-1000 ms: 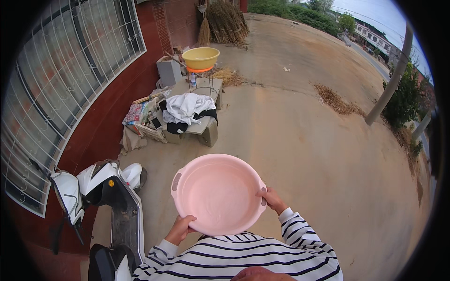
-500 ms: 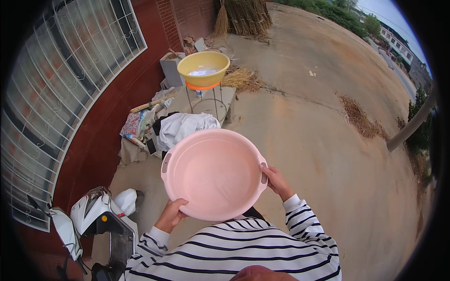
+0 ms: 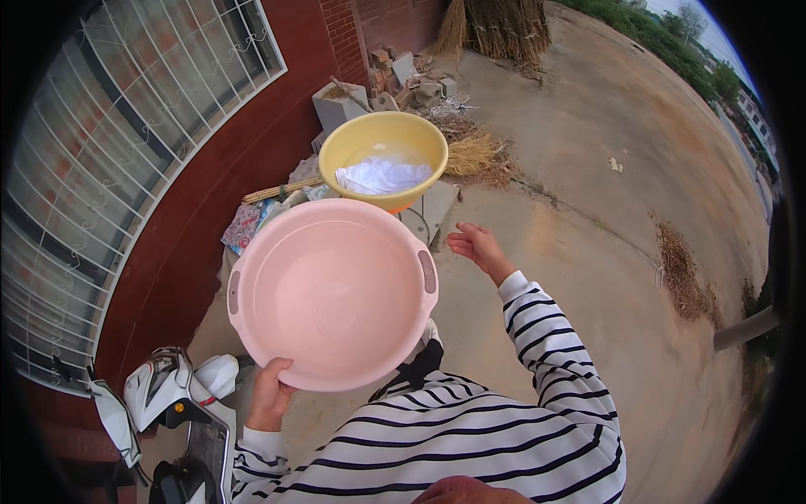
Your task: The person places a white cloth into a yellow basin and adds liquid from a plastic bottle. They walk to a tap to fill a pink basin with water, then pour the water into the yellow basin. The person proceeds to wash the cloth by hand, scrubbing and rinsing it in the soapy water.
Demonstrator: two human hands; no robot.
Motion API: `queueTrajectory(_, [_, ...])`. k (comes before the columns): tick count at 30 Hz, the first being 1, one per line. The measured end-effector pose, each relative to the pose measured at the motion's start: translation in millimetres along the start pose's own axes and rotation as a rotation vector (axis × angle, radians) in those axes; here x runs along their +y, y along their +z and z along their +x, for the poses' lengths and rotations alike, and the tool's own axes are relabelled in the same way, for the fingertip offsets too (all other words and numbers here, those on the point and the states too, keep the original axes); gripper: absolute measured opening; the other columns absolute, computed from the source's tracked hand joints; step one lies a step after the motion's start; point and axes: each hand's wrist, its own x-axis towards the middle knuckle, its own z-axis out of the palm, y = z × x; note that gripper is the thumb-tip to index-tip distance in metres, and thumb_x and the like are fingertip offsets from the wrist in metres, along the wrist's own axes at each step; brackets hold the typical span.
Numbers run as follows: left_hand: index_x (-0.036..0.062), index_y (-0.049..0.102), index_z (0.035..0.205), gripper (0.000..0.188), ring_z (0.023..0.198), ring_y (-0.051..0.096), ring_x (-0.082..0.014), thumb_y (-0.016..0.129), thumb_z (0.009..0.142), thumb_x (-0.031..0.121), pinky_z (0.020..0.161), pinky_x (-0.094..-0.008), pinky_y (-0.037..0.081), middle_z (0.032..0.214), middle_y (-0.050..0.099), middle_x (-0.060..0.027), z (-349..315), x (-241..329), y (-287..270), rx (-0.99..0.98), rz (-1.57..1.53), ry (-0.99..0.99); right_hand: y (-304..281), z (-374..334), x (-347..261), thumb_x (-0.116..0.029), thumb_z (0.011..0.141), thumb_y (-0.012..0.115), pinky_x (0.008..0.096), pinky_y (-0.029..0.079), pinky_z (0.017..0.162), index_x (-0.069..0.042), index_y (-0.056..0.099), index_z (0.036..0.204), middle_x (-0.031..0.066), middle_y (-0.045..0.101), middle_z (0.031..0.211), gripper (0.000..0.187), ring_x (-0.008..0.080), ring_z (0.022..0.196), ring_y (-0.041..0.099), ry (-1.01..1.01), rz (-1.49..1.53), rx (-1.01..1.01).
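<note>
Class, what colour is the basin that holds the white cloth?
Yellow basin, seen best in the head view.

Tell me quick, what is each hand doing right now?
Left hand: fingers closed on the rim of the pink basin, holding it.
Right hand: open, holding nothing, off the basin and beside it.

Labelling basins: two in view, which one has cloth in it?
The yellow basin, farther off by the brick wall, holds white cloth. The pink basin, gripped by the left hand, is empty.
</note>
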Motion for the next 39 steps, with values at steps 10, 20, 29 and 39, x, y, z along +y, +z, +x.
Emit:
queueTrajectory(10, [-0.0022, 0.045, 0.131, 0.051, 0.094, 0.068, -0.0262, 0.057, 0.082, 0.008, 0.074, -0.0388, 0.061, 0.108, 0.062, -0.0131, 67, 118, 67, 0.295, 0.091, 0.153, 25, 183, -70, -0.027, 0.089, 0.068, 0.0258, 0.060, 0.058, 0.006, 0.057, 0.108, 0.0159, 0.067, 0.090, 0.039, 0.0204, 0.068, 0.069, 0.113, -0.092, -0.029])
queueTrajectory(20, [-0.0064, 0.048, 0.126, 0.047, 0.089, 0.069, -0.0253, 0.058, 0.085, 0.014, 0.066, -0.0367, 0.062, 0.110, 0.063, -0.0160, 123, 220, 144, 0.449, 0.244, 0.122, 39, 163, -73, -0.029, 0.097, 0.060, 0.0292, 0.061, 0.069, 0.004, 0.058, 0.113, 0.0132, 0.069, 0.093, 0.036, 0.0197, 0.079, 0.070, 0.397, -0.021, -0.182])
queueTrajectory(29, [-0.0095, 0.056, 0.116, 0.043, 0.081, 0.070, -0.0250, 0.060, 0.084, 0.019, 0.064, -0.0372, 0.062, 0.100, 0.067, -0.0159, 150, 271, 201, 0.528, 0.422, 0.128, -22, 208, -169, -0.033, 0.097, 0.060, 0.0309, 0.060, 0.072, -0.001, 0.046, 0.135, 0.0157, 0.062, 0.117, 0.052, 0.0229, 0.085, 0.071, 0.401, -0.239, -0.237])
queueTrajectory(39, [-0.0126, 0.056, 0.115, 0.044, 0.077, 0.072, -0.0276, 0.058, 0.085, 0.019, 0.060, -0.0366, 0.061, 0.098, 0.068, -0.0197, 187, 331, 260, 0.533, 0.668, 0.110, -22, 251, -196, -0.020, 0.095, 0.064, 0.0271, 0.060, 0.064, 0.000, 0.051, 0.116, 0.0153, 0.067, 0.097, 0.032, 0.0187, 0.072, 0.070, 0.344, -0.329, -0.313])
